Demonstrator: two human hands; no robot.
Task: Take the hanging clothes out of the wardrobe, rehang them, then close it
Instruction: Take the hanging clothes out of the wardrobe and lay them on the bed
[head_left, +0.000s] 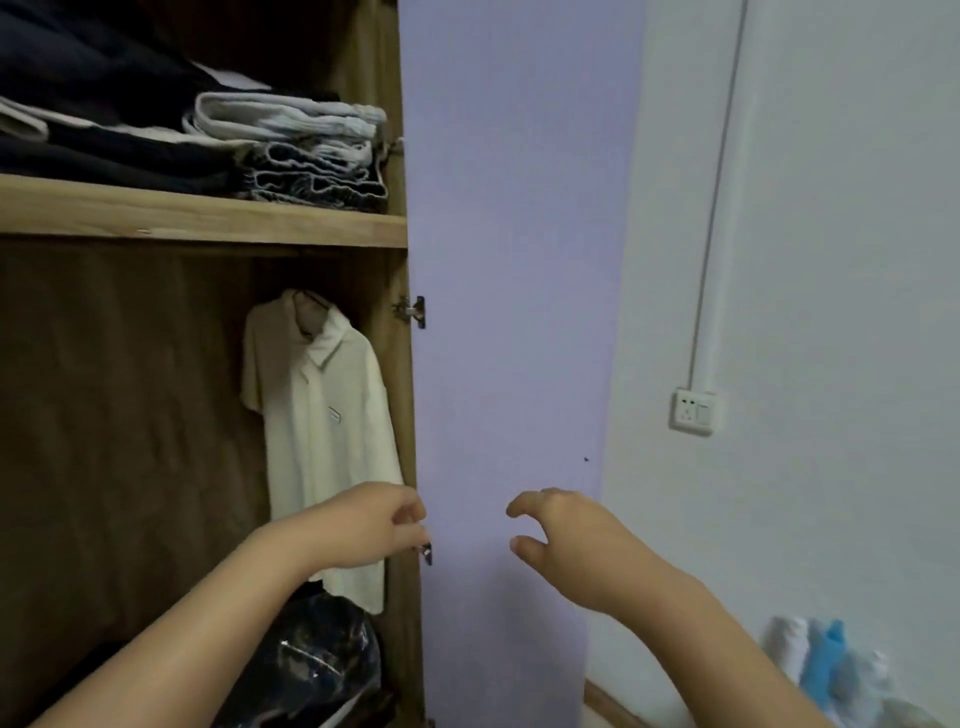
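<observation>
Both hands are empty, fingers loosely curled. Left hand (371, 525) is nearer the white shirt (324, 431), which hangs straight down just behind it. Right hand (566, 540) hovers before the open purple door (514, 260).

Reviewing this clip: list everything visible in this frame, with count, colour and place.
Shirt: one, cream, hanging in the wardrobe.
Folded clothes: one stack, dark, white and denim, top shelf.
Plastic bag: one, dark, wardrobe bottom.
Door: one, lilac, open.
Hinges: two, metal, door edge.
Wall socket: one, white, right wall.
Bottles: several, white and blue, blurred, lower right.
Left hand: by lower hinge.
Right hand: before the door, fingers curled, holding nothing.
</observation>
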